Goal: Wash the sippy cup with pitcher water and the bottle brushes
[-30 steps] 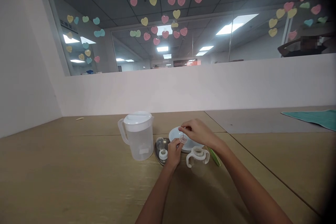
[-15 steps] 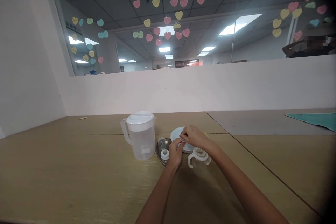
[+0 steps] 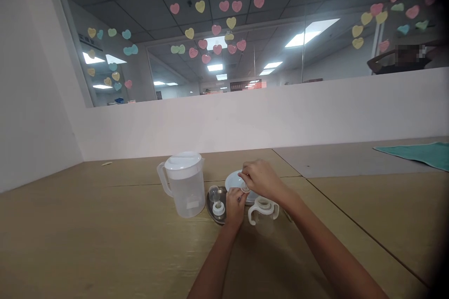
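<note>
My left hand (image 3: 235,206) is closed, its fingertips gripping a small round whitish piece (image 3: 245,188). Over that piece bends my right hand (image 3: 262,179), fingers pinched together; what they hold is hidden. A clear baby bottle (image 3: 264,217) with a white two-handled collar stands upright and uncapped below my right wrist. Left of my left hand, a metal tray (image 3: 209,206) carries a white bottle ring with a teat (image 3: 218,209) and a clear dome cap (image 3: 213,193). Behind both hands lies a pale blue-white plate (image 3: 233,179), partly covered by them.
A translucent lidded pitcher (image 3: 189,196) stands left of the tray. A green cloth (image 3: 417,155) lies at the far right, and a thin pale strip (image 3: 106,163) at the back left. Behind the table rises a white wall (image 3: 224,126) under a window with heart-shaped notes; a person shows at its right.
My right hand has lifted slightly and its wrist has turned, showing more of the small round piece. The camera view has shifted a little; the pitcher, tray and bottle stay put.
</note>
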The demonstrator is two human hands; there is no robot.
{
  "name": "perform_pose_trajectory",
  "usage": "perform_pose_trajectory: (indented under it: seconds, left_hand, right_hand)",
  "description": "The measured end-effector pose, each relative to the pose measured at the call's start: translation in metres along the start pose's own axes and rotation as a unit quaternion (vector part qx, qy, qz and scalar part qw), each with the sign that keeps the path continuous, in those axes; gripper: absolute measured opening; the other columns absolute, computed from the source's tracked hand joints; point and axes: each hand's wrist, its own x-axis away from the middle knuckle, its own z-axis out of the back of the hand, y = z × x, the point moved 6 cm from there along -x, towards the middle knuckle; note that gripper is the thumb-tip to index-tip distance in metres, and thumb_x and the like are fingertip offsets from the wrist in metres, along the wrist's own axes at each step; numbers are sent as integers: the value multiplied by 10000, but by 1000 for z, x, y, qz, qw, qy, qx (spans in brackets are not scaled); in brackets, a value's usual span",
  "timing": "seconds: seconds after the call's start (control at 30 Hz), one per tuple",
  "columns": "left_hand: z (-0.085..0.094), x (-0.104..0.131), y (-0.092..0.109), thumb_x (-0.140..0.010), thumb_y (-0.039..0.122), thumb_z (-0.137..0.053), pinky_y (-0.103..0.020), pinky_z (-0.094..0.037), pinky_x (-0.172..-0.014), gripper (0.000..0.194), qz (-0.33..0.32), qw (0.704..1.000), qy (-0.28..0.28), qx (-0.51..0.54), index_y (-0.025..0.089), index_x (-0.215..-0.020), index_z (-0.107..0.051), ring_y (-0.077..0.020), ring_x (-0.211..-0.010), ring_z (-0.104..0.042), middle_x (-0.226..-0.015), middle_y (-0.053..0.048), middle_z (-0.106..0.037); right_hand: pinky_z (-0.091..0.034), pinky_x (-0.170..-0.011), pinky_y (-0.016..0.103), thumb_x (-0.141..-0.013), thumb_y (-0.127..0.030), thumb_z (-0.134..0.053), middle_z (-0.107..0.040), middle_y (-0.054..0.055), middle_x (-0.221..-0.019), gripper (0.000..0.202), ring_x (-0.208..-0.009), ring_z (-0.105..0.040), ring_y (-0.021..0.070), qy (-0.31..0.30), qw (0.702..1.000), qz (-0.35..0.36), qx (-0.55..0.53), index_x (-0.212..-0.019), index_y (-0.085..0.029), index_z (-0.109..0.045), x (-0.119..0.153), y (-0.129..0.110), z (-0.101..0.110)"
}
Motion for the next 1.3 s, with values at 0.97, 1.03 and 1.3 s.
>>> perform_pose_trajectory:
  seconds: [0.97, 1.03, 1.3]
  left_hand:
    - [-5, 8, 3, -827, 335, -518, -321, -422, -790, 239, 57, 996, 2, 63, 197, -874, -708, -199, -828, -595, -857, -51, -707]
    - [-6, 8, 3, -829, 336, -517, -321, -416, -790, 239, 56, 997, 0, 58, 199, -876, -708, -198, -827, -591, -858, -49, -706]
    - [-6, 8, 5, -851, 354, -474, -304, -398, -760, 282, 49, 997, -9, 53, 196, -859, -707, -191, -795, -582, -836, -47, -701]
  right_hand:
    - [-551, -643, 262, -721, -191, -593, -673, 145, -758, 130, -636, -663, 175, 51, 785, -362, -500, -729, -66, -631, 5, 163, -145]
    - [-546, -625, 258, -718, -157, -573, -666, 154, -882, 226, -604, -654, 147, 53, 797, -364, -480, -906, -46, -631, 8, 168, -147]
    - [-510, -567, 201, -654, -184, -609, -623, 109, -1088, 325, -744, -630, 137, -110, 851, -205, -470, -969, -122, -659, -4, 119, -113]
